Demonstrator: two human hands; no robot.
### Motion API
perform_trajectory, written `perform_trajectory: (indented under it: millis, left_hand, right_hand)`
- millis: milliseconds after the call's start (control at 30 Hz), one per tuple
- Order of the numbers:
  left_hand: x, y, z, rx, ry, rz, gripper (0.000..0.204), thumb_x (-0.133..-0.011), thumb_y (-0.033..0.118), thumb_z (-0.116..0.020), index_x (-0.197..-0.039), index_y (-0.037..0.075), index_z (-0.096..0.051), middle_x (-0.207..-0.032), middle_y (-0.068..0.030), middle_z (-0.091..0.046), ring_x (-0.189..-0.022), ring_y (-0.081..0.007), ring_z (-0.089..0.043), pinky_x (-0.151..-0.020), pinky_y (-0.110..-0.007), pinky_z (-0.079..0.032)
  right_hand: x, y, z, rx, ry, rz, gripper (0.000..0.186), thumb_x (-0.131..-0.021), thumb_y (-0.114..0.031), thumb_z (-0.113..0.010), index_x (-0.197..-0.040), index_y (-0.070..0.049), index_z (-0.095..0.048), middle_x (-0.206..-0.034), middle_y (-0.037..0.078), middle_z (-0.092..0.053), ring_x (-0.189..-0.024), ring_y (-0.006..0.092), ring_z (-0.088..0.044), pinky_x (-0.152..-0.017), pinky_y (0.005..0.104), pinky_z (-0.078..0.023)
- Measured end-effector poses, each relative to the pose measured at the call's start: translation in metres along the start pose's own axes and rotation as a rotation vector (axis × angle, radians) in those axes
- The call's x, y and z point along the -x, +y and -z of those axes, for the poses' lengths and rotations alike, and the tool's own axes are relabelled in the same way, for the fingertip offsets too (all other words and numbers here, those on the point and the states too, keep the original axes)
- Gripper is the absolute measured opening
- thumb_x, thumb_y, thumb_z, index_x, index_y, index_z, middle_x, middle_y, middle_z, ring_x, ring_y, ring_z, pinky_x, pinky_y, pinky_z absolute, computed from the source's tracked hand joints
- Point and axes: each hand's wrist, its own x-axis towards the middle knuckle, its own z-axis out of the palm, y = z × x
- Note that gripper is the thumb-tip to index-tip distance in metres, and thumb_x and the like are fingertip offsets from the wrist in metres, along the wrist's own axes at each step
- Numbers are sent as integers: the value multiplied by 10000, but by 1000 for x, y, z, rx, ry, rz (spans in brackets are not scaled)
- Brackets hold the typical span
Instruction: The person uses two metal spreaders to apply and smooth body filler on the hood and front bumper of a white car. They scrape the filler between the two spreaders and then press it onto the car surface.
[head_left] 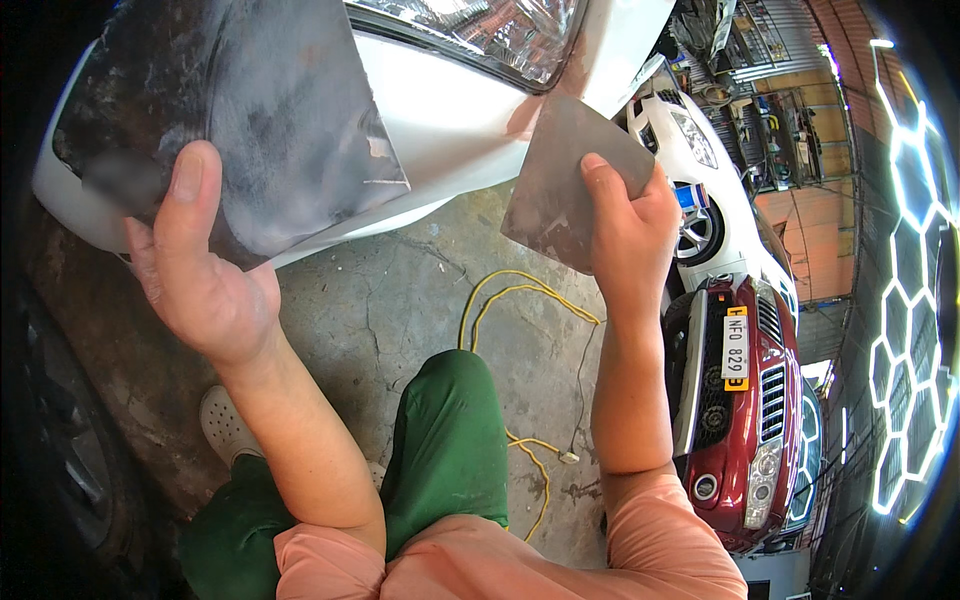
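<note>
My left hand (205, 270) grips the lower edge of a large dark flat sheet (290, 110), its thumb against the smeared face. The fingers are partly hidden behind the sheet, which has greyish streaks and a pale chip near its right corner. Closed on a smaller, thin grey rectangular plate (560, 185), my right hand (635, 220) presses its thumb on the near face, with the other fingers mostly hidden behind it. Both pieces are held up in front of a white car's front end (440, 100), and the sheet covers part of that bodywork.
A headlight (480, 35) sits at the top of the white car. To the right are another white car (690, 150) and a dark red vehicle (765, 400). A yellow cord (480, 300) loops over the cracked concrete floor (360, 290). Shelves (760, 130) stand farther back.
</note>
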Motion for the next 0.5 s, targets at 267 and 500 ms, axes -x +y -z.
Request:
perform_trajectory:
  millis: [267,500]
  left_hand:
    - [-1,0,-4,1,44,-37,468,-933,143,-599,-1352,-48,-516,-1374,-157,-557,-1284,-265,-518,-1122,-413,-362]
    - [-1,0,-3,6,41,-14,474,-936,132,-588,-1367,-48,-506,-1378,-156,-555,-1287,-269,-515,-1121,-403,-362]
  right_hand:
    - [6,8,-5,230,108,161,206,-904,-122,-622,-984,65,-653,-837,208,-693,-774,336,-673,-753,388,-515]
    - [0,0,-3,185,14,152,205,-904,-118,-615,-1008,59,-637,-891,226,-678,-798,395,-659,-748,430,-512]
